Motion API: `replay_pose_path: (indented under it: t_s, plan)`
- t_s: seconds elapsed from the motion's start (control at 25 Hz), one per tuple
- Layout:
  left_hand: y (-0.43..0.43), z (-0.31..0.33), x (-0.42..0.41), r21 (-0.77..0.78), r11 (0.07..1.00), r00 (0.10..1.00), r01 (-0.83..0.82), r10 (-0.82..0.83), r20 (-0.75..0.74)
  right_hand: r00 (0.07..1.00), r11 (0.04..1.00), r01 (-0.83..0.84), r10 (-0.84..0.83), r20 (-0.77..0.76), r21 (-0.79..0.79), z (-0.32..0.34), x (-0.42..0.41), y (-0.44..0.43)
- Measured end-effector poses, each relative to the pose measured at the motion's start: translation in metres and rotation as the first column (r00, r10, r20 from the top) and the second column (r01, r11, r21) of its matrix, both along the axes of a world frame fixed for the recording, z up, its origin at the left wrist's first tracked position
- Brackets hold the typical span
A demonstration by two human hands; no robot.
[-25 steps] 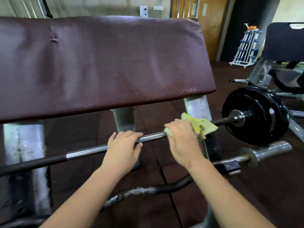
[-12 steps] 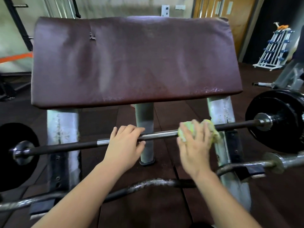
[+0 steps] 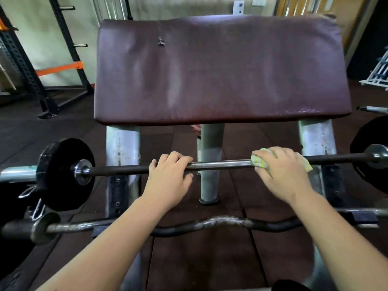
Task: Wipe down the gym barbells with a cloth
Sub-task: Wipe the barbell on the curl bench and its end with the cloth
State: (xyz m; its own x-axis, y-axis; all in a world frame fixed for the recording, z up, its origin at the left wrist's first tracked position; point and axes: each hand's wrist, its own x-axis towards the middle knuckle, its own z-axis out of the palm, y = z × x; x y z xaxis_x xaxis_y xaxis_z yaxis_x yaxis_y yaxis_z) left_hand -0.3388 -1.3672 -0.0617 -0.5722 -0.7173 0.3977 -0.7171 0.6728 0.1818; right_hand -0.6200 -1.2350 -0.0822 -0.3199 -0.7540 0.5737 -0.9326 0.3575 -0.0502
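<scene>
A straight barbell [image 3: 220, 164] lies across the rack below the pad, with black plates at the left [image 3: 63, 175] and at the right [image 3: 373, 162]. My left hand [image 3: 170, 177] grips the bar left of its middle, fingers curled over it. My right hand [image 3: 283, 173] holds a yellow-green cloth [image 3: 259, 159] wrapped round the bar to the right. A curved, worn curl bar [image 3: 220, 223] rests on a lower rack, nearer to me and under my forearms.
The maroon padded armrest [image 3: 220, 68] fills the upper view on grey posts [image 3: 122, 148]. A black rack with an orange strap [image 3: 60, 69] stands at the back left. A white dumbbell rack [image 3: 378, 74] is at the far right. Dark rubber floor lies below.
The view has swung left, bringing the left plate and the black rack into sight. My right hand with the cloth has slid a little along the bar; my left hand keeps its grip.
</scene>
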Motion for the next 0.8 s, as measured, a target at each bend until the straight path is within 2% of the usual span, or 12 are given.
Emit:
replay_pose_path:
  t_s: [0.08,0.24,0.36,0.56,0.8]
  plan:
    - [-0.002,0.002,0.007,0.016,1.000,1.000,-0.010,0.010,-0.001,1.000,0.999,-0.026,0.026,-0.008,0.020,0.002,0.042,-0.019]
    - [-0.008,0.003,0.029,-0.003,0.999,0.999,-0.048,0.048,-0.006,0.970,0.968,-0.243,0.244,-0.017,0.060,0.001,0.146,-0.072]
    - [-0.019,0.001,0.059,-0.008,0.994,0.994,-0.111,0.111,-0.008,0.940,0.939,-0.338,0.340,-0.026,0.064,0.007,0.150,-0.082]
    - [-0.036,0.003,0.093,0.017,0.988,0.988,-0.154,0.155,-0.008,0.958,0.959,-0.273,0.278,-0.066,0.070,0.009,0.110,-0.071]
    - [-0.044,0.003,0.119,0.043,0.983,0.980,-0.180,0.183,-0.082,0.951,0.951,-0.310,0.309,-0.027,-0.024,-0.003,0.219,-0.128]
